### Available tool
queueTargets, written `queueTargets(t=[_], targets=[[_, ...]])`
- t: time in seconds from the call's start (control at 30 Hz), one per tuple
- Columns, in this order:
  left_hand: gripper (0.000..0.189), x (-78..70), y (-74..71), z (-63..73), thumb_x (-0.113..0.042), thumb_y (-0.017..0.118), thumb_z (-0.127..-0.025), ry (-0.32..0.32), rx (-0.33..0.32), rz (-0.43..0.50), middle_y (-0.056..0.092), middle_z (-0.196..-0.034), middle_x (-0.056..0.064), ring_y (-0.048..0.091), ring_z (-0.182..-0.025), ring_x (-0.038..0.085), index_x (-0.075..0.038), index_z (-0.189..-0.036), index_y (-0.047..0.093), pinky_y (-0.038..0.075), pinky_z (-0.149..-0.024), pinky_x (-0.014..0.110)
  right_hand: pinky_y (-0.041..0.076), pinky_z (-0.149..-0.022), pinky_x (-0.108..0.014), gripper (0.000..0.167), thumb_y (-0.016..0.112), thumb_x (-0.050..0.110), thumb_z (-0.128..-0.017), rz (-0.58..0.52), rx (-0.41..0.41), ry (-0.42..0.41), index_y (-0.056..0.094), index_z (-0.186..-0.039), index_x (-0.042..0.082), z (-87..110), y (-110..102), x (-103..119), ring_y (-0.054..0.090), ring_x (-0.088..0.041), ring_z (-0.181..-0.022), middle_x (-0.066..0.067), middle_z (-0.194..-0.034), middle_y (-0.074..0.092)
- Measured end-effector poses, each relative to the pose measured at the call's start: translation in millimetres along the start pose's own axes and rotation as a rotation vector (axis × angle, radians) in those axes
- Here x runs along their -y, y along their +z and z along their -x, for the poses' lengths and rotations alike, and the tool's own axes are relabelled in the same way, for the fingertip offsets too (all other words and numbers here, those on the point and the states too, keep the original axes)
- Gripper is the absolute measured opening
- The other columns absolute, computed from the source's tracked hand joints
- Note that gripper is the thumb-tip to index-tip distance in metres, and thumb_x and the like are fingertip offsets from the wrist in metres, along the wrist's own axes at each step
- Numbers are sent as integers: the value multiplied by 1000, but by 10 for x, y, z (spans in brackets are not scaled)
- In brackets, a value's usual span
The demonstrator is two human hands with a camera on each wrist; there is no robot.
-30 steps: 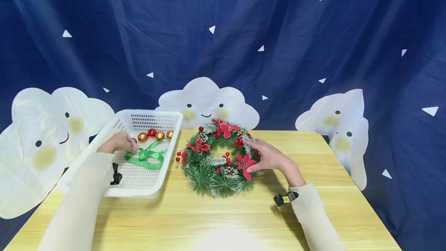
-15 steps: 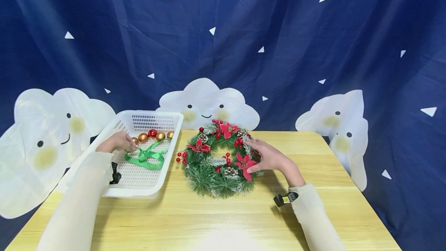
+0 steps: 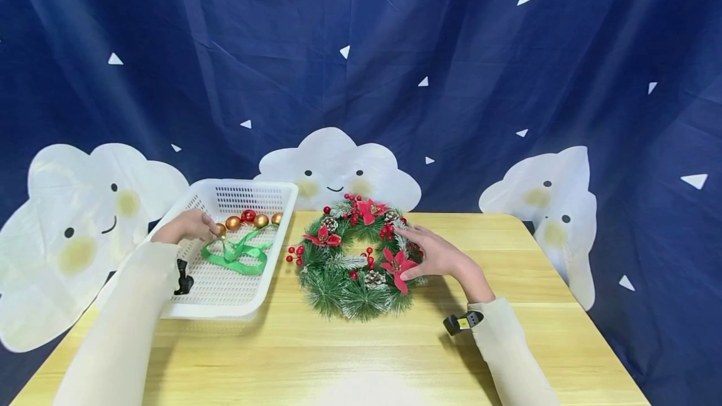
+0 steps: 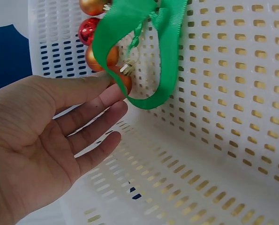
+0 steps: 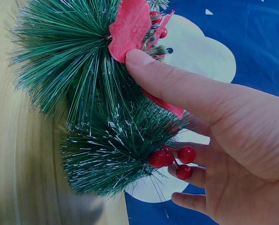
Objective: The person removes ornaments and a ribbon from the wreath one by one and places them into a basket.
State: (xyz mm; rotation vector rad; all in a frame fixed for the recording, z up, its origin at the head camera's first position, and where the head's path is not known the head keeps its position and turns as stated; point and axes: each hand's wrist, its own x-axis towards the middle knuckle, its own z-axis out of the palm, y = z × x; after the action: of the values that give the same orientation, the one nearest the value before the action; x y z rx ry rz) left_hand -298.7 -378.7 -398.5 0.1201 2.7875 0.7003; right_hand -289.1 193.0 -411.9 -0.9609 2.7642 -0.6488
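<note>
In the head view, my left hand reaches into a white plastic basket. In the left wrist view, its thumb and index fingertips pinch a gold bauble, partly hidden by a loop of green ribbon; the other fingers are spread below. More baubles, gold and red, lie in a row beside it. My right hand grips the right side of a green wreath lying on the table. Its thumb rests on a red poinsettia petal, with its fingers behind red berries.
The wooden table carries the basket at left and the wreath in the middle. Behind it hangs a dark blue curtain with white clouds and triangles. Each wrist wears a small black camera, the right one just above the tabletop.
My left hand's fingertips have shifted slightly up and left, from beside the ribbon to the end bauble, which now shows more. The right hand and the wreath stay put.
</note>
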Motion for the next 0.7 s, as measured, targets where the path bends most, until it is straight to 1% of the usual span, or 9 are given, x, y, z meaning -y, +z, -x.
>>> queueTargets(t=[0.1, 0.2, 0.27, 0.37, 0.47, 0.57, 0.63, 0.7], targets=[[27, -53, -40, 36, -1, 70, -81, 11, -15, 1, 72, -84, 10, 59, -75, 15, 14, -103, 70, 48, -68, 27, 27, -116, -68, 105, 90, 43, -74, -3, 3, 4, 36, -159, 11, -1, 0, -5, 22, -49, -152, -23, -164, 30], [25, -98, -69, 65, -2, 68, -84, 8, -40, -7, 74, -91, 17, 61, -80, 19, 13, -103, 71, 48, -70, 29, 28, -116, -69, 105, 90, 43, -74, -2, 3, 3, 35, -159, 11, -3, 5, -11, 22, -50, -152, -24, -164, 29], [25, -104, -75, 68, -2, 66, -84, 8, -66, -8, 73, -96, 21, 61, -82, 22, 13, -103, 71, 48, -70, 30, 27, -116, -69, 106, 90, 43, -74, -5, 3, -2, 35, -159, 10, 2, 9, -11, 22, -50, -152, -24, -164, 30], [27, -97, -80, 56, -4, 64, -83, 10, -120, -15, 73, -94, 22, 62, -83, 25, 12, -103, 71, 48, -69, 30, 27, -116, -68, 106, 90, 42, -74, -10, 1, -8, 35, -159, 10, 13, 14, -6, 21, -50, -152, -22, -163, 32], [29, -72, -78, 30, -5, 64, -81, 35, -175, -24, 73, -88, 20, 64, -80, 25, 13, -103, 70, 48, -69, 30, 26, -116, -69, 105, 90, 42, -75, -13, 4, -10, 35, -159, 10, 16, 22, -7, 21, -50, -152, -22, -163, 32], [29, -49, -67, 1, -6, 63, -82, 61, -241, -28, 74, -88, 20, 65, -81, 26, 12, -103, 71, 48, -70, 31, 27, -116, -69, 105, 89, 43, -75, -6, 1, -13, 35, -159, 10, 7, 30, -16, 21, -51, -152, -23, -163, 32], [28, -42, -59, -17, -6, 60, -84, 76, -294, -36, 74, -91, 23, 66, -84, 32, 12, -103, 71, 50, -73, 36, 26, -116, -69, 106, 90, 43, -75, -7, -1, -10, 35, -159, 10, 5, 25, -15, 21, -51, -152, -22, -164, 32], [29, -45, -51, -31, -7, 58, -87, 86, -351, -49, 73, -97, 27, 67, -89, 40, 12, -104, 71, 52, -79, 45, 26, -117, -68, 106, 90, 43, -75, -6, -1, -5, 35, -159, 10, 6, 14, -9, 21, -50, -152, -22, -164, 31]])
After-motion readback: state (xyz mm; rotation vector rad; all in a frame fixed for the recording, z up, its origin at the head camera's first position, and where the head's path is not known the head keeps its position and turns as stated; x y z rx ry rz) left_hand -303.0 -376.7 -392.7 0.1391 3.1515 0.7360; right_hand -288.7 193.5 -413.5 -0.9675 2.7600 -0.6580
